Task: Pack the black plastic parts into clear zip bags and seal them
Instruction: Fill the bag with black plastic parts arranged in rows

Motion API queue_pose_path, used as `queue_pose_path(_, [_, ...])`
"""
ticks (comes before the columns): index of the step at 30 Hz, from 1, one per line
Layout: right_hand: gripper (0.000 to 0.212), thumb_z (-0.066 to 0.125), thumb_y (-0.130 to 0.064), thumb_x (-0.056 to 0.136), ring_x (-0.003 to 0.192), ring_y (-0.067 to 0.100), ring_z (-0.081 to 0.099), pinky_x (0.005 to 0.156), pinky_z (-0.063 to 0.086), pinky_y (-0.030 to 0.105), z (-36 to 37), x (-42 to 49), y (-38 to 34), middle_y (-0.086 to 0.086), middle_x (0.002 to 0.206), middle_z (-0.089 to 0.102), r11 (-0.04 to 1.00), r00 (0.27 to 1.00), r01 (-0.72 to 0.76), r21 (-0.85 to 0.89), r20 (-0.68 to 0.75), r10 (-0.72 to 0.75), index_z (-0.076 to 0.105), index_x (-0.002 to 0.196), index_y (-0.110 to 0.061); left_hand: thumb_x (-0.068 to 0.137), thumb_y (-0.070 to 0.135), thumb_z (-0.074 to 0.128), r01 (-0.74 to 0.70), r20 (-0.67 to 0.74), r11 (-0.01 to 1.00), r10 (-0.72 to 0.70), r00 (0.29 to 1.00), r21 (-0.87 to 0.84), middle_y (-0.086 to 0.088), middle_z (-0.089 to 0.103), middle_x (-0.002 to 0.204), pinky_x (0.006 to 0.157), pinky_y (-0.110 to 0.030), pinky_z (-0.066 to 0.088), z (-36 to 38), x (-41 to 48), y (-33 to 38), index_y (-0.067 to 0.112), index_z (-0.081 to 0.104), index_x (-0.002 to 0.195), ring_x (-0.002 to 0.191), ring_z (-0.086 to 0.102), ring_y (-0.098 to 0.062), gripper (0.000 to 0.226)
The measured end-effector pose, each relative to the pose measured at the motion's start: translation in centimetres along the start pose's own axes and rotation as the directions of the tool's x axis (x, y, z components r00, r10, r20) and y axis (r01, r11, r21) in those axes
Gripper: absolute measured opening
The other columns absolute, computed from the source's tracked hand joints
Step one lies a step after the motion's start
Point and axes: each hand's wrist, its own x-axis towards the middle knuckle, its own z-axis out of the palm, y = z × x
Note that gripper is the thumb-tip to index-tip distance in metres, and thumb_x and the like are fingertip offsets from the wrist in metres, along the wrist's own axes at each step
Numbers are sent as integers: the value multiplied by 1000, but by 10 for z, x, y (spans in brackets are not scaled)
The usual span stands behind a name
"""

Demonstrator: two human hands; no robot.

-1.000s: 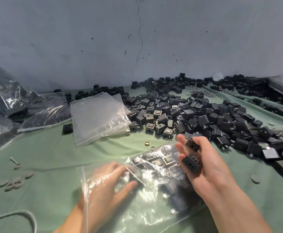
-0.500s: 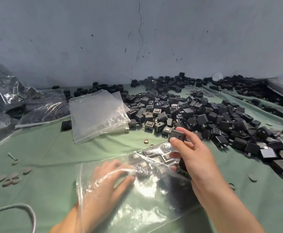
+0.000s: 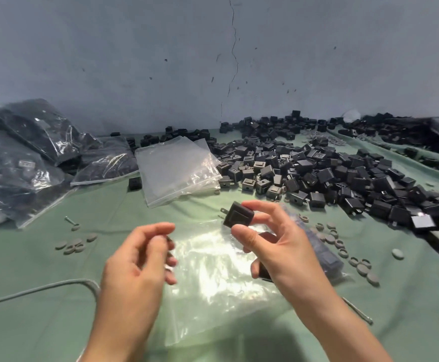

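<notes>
The right hand (image 3: pixel 273 246) holds one black part (image 3: pixel 239 218) up over the table (image 3: pixel 43 322). The thumb and fingers pinch it. The part has small metal pins on its left side. More dark stuff shows under the palm, but I cannot tell what it is.

The left hand (image 3: pixel 140 259) is next to it, a bit lower. Its fingers are bent and blurry, so I cannot tell if it holds anything.

A clear bag (image 3: pixel 213 278) lies flat on the table under both hands. Some dark parts show in its right end.

A big pile (image 3: pixel 317 178) of black parts sits behind the right hand. Empty bags (image 3: pixel 176 171) lie in a stack to the left of the pile. Full bags (image 3: pixel 30 152) are heaped at the far left. Little grey discs (image 3: pixel 74 246) lie here and there.
</notes>
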Motion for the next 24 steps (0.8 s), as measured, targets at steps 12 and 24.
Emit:
queue_pose_path(12, [11,68,-44,87,64,1,62,51,46,18,22,-22,-1,-16,89,71,972,996,71,-222,70,-57,73,97,-44,97,24,52,276,-115,952,-291,950,-133,-2,70,73,53,-31,52,-33,10,-6,16,75,79,59,61,-15,31])
queue_pose_path(24, [11,51,-8,94,116,27,55,96,52,38,-22,1,2,18,123,53,484,839,-122,867,-171,517,58,103,-9,95,47,53,-94,334,866,-88,938,491,14,70,89,80,-26,50,-15,11,-49,37,67,99,88,64,-3,18])
